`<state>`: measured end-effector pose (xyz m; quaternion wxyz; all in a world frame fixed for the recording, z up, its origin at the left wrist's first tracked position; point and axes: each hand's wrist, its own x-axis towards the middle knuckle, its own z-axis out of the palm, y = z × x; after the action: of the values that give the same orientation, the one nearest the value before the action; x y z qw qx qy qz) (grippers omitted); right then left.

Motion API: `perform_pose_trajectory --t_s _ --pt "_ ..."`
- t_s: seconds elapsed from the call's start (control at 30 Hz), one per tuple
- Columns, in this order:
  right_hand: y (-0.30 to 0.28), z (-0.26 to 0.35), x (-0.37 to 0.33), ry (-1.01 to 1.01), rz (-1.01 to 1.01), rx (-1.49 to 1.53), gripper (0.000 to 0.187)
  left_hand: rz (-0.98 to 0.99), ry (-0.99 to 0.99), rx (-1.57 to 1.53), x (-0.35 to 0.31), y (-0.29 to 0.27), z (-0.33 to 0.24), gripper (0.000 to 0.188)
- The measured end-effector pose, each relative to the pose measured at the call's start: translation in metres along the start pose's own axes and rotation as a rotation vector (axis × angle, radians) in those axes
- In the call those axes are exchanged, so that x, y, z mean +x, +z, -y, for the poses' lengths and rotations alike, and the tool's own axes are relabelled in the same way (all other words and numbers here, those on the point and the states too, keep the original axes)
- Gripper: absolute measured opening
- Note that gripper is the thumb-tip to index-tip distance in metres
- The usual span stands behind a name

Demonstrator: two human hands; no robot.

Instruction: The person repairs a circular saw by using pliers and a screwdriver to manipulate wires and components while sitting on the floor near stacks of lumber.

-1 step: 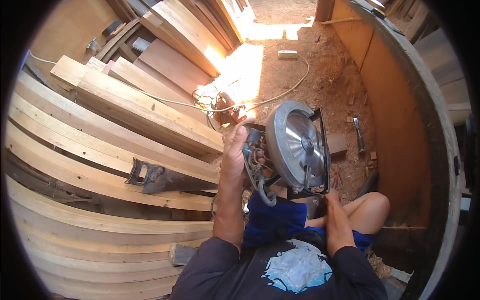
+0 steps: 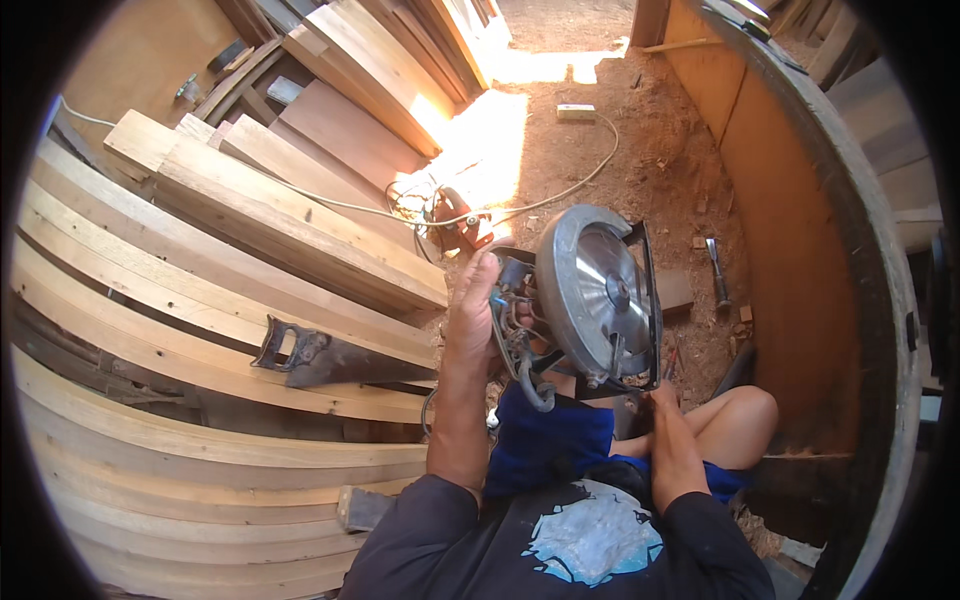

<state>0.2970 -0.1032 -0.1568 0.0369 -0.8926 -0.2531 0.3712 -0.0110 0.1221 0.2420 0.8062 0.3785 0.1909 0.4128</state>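
- Centre: left hand (image 2: 474,300) clasps the circular saw (image 2: 588,300), partly hidden behind its wiring (image 2: 509,302).
- Right of lower centre: right hand (image 2: 662,397) mostly hidden; cannot tell its grip.

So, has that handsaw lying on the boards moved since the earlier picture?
No, the handsaw hasn't visibly moved: it lies at the same place along the pale board beneath it.

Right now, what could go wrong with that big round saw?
Much of the blade is uncovered, so it might cut fingers; the right hand looks close. If the left hand slips, the circular saw could fall toward the legs. The cord looping across the floor might trip someone.
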Motion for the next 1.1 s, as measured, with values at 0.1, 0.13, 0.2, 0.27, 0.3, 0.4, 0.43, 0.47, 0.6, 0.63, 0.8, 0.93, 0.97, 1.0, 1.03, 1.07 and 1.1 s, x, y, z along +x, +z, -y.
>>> perform_pose_trajectory --t_s 0.1,0.13,0.2,0.27,0.3,0.4,0.43,0.47,0.6,0.63,0.8,0.93,0.97,1.0,1.03,1.07,1.1 --pt "-0.003 0.010 -0.004 0.054 0.055 -0.026 0.042 0.033 -0.003 0.090 0.002 0.005 0.002 0.043" --pt "-0.004 0.019 -0.006 0.042 0.054 -0.043 0.042 0.022 -0.003 0.102 0.000 0.008 0.004 0.043" --pt "-0.009 0.033 -0.010 0.019 0.046 -0.069 0.042 0.052 0.002 0.109 0.000 0.008 0.007 0.044" --pt "-0.013 0.046 -0.012 -0.007 0.040 -0.089 0.041 0.079 -0.001 0.115 0.000 0.008 0.009 0.045" --pt "-0.016 0.047 -0.014 -0.014 0.034 -0.090 0.041 0.094 0.002 0.107 0.001 0.012 0.010 0.045" --pt "-0.028 0.053 -0.018 -0.021 0.021 -0.088 0.041 0.110 -0.002 0.103 0.001 0.018 0.013 0.045" --pt "-0.030 0.052 -0.022 -0.021 0.021 -0.082 0.041 0.104 -0.008 0.106 0.003 0.021 0.014 0.046" --pt "-0.035 0.050 -0.027 -0.019 0.017 -0.076 0.041 0.121 -0.019 0.096 0.007 0.023 0.017 0.046" --pt "-0.056 0.068 -0.079 -0.101 0.053 -0.070 0.040 0.080 -0.020 0.063 -0.002 0.011 0.014 0.046" --pt "-0.065 0.079 -0.097 -0.137 0.039 -0.051 0.040 0.059 0.003 0.071 -0.006 0.006 0.009 0.046" --pt "-0.067 0.052 -0.050 -0.056 -0.219 0.186 0.037 -0.003 0.018 0.069 0.004 0.019 0.018 0.044" --pt "-0.055 0.039 -0.023 0.024 -0.035 -0.013 0.033 -0.035 0.079 0.020 0.005 0.018 0.028 0.044" --pt "-0.040 0.044 -0.027 -0.106 0.111 -0.114 0.032 -0.044 0.060 0.015 0.001 0.016 0.028 0.044" --pt "-0.029 0.056 -0.031 -0.146 0.064 -0.131 0.032 -0.091 0.088 0.004 -0.001 0.013 0.029 0.045" --pt "-0.020 0.071 -0.035 -0.200 0.018 -0.145 0.031 -0.141 0.125 0.004 -0.003 0.008 0.028 0.046" --pt "-0.009 0.077 -0.035 -0.206 0.028 -0.143 0.031 -0.135 0.139 0.004 -0.006 0.005 0.021 0.046" --pt "0.003 0.083 -0.038 -0.359 0.052 -0.183 0.031 -0.147 0.140 0.014 -0.011 0.003 0.016 0.046"
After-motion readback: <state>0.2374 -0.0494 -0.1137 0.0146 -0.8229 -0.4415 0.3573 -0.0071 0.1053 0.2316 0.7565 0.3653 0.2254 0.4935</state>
